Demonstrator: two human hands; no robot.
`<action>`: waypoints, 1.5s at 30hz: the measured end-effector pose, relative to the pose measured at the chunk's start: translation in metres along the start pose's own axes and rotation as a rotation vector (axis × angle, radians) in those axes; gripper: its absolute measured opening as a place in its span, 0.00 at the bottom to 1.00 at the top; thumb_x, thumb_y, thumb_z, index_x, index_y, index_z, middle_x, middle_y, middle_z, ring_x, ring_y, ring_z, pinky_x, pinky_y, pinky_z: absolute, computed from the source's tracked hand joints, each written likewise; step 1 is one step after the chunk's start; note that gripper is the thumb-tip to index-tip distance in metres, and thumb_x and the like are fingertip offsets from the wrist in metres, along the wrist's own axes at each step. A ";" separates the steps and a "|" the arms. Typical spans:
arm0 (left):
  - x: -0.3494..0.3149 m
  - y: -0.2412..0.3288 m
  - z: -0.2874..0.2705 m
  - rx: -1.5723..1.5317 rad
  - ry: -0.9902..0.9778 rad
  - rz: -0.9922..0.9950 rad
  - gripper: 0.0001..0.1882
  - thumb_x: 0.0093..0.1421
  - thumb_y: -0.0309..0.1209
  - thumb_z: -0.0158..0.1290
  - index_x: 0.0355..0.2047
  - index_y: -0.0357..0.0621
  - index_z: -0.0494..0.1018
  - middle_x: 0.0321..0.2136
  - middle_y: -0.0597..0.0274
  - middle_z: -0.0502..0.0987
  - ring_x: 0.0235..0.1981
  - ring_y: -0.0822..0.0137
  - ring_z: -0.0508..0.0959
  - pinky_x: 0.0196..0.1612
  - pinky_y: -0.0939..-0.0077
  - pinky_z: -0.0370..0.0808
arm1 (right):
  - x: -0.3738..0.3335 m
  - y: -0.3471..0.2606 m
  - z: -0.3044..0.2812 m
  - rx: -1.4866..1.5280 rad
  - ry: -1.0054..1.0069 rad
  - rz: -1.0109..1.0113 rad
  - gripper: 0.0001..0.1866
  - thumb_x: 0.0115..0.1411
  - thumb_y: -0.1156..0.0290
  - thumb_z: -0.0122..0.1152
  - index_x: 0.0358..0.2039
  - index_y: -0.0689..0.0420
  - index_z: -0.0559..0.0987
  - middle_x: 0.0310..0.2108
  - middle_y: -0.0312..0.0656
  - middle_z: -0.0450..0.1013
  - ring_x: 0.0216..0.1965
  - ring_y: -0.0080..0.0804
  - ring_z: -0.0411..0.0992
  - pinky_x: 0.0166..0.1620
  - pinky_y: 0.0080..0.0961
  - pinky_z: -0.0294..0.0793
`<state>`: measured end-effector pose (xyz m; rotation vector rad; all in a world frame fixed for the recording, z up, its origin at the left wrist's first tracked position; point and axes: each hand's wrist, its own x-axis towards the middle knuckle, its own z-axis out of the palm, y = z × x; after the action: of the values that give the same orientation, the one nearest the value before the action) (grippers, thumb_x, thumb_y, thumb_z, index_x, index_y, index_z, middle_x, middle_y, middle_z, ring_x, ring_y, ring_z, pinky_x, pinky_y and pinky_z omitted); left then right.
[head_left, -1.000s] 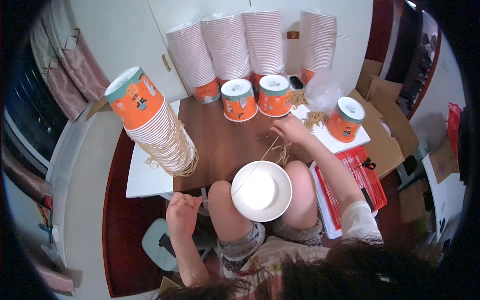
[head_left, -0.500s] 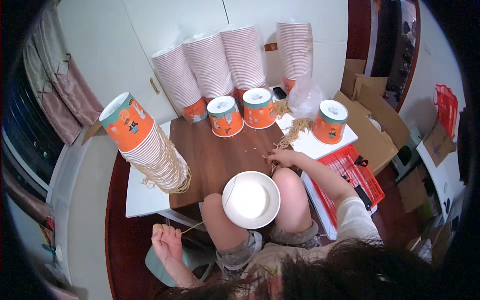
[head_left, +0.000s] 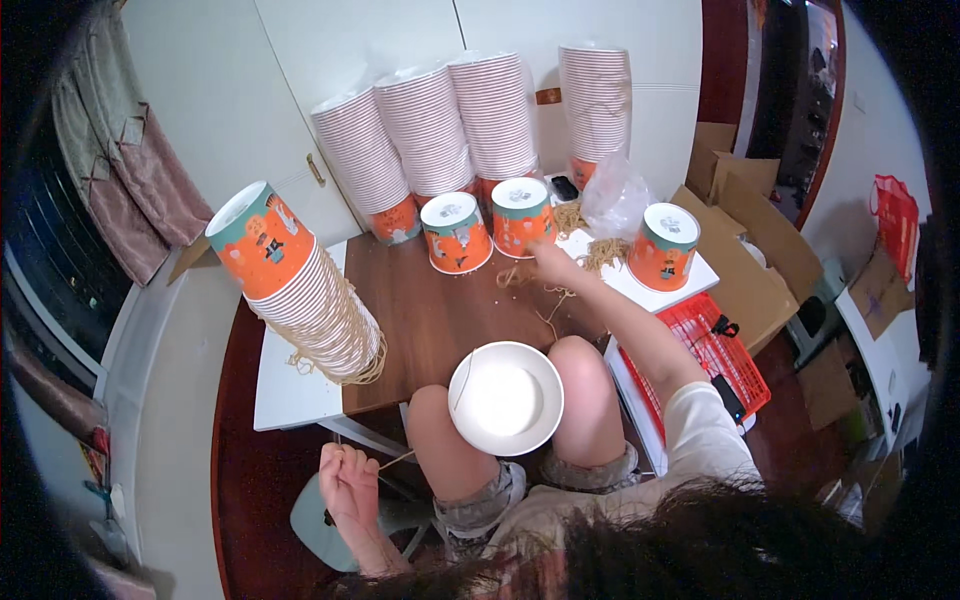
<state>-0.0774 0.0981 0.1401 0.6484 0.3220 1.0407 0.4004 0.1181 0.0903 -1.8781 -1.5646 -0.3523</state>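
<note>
Head view, looking down over my lap: my left hand [head_left: 350,490] is out low on the left, off the table's near edge, fingers curled in a closed grip on a beige strand [head_left: 398,459]. That strand pokes out rightward and slightly up, its length pointing at my left thigh [head_left: 450,435]. My right hand [head_left: 556,265] is far out over the brown table [head_left: 420,305], right in front of an upturned orange-and-teal tub [head_left: 521,212]. Loose beige loops [head_left: 515,277] lie just below and left of those right fingertips, spread sideways, and here's the relation that counts: the right is plainly the nearer hand, the left well apart from them. Is that right grip pinching any? I can't tell; the fingers are small and turned away from me.

Between the two hands, the white bowl [head_left: 543,410] sits on my lap, a thin strand [head_left: 465,378] crossing its left rim (it's only a hair of a line from up here). A beige pile [head_left: 604,254] lies right of my right hand, beside another upturned tub [head_left: 663,250]. Over left stands the tall tub stack [head_left: 300,285], beige strands draped round its lower part.
</note>
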 end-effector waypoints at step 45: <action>0.002 -0.020 -0.013 0.101 0.023 0.010 0.03 0.60 0.28 0.42 0.33 0.43 0.65 0.23 0.60 0.74 0.22 0.69 0.72 0.26 0.79 0.69 | 0.084 -0.050 -0.085 -0.074 -0.345 0.181 0.12 0.51 0.64 0.48 0.30 0.57 0.76 0.31 0.49 0.73 0.34 0.45 0.71 0.37 0.37 0.69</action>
<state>-0.0695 0.0976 0.1175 0.7294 0.3939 1.0471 0.3907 0.1322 0.2189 -2.2084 -1.5972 -0.0039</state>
